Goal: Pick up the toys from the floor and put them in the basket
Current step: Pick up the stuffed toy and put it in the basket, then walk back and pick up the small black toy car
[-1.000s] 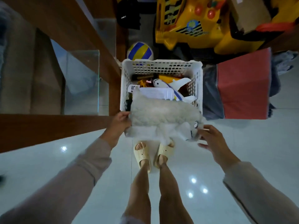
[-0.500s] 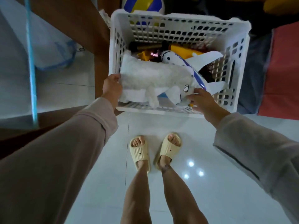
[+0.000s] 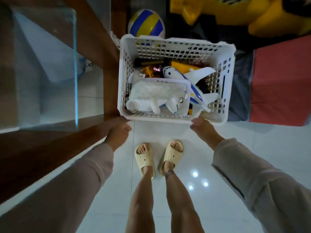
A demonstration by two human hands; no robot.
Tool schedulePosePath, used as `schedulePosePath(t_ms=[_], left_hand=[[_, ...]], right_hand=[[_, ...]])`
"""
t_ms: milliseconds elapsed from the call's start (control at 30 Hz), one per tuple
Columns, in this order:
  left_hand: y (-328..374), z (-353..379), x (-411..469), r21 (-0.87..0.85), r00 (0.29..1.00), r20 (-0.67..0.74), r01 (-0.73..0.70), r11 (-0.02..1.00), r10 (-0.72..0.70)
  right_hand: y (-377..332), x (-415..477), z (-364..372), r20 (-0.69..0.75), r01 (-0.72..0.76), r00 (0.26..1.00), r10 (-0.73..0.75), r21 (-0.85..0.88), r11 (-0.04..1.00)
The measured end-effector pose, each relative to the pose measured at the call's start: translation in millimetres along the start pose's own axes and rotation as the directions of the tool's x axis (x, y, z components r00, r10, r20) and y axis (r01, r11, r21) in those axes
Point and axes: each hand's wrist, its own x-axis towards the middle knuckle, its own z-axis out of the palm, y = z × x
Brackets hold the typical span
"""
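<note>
- Your left hand point(image 3: 119, 130) sits just below the near left corner of the basket point(image 3: 228, 81), fingers loosely curled and holding nothing; it is right by the rim, though you cannot tell if it touches.
- Your right hand point(image 3: 202, 127) is at the near right part of the rim, fingers bent, empty; its fingertips look to be against the basket's edge or just short of it.
- Between your hands, inside the basket, the plush point(image 3: 156, 96) lies on its side in a smaller white tray point(image 3: 188, 91) that fills the near left part.
- Just right of the plush, a white and blue plane point(image 3: 188, 78) lies at a slant, nose toward the far left, one wing up against the right wall.
- Behind them, in the far part, sit yellow and dark toys point(image 3: 181, 64), too jumbled to tell apart.
- The basket stands on the pale floor point(image 3: 235, 148), its left side against a brown wooden frame point(image 3: 101, 47).
- Your feet in cream slippers point(image 3: 144, 158) stand just short of the basket, between your arms.
- Beyond the far rim rests a ball point(image 3: 146, 22), blue, yellow and white.
- To the right stands a red block point(image 3: 282, 81), and past it a big yellow toy point(image 3: 252, 14).
</note>
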Motion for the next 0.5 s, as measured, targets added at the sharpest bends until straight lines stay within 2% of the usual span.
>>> schedulePosePath(t_ms=[100,200,333,500], left_hand=[[-23,-1,-76,0.004,0.991,0.128,0.033,0.999,-0.033],[-39,-3,-146,0.015,0.983,0.179,0.036,0.999,-0.038],[-50,-6,-217,0.018,0.981,0.194,0.005,1.0,-0.008],[-73,-16,-276,0.026,0.984,0.178,-0.009,1.0,0.004]], right_hand=[[23,-71,-8,0.051,-0.05,0.998,0.046,0.089,0.995],[42,-140,-11,0.043,-0.077,0.996,0.072,0.138,0.987],[70,-216,-3,0.111,-0.156,0.984,0.14,0.15,0.976],[97,-289,1,0.16,-0.18,0.973,0.163,0.096,0.979]])
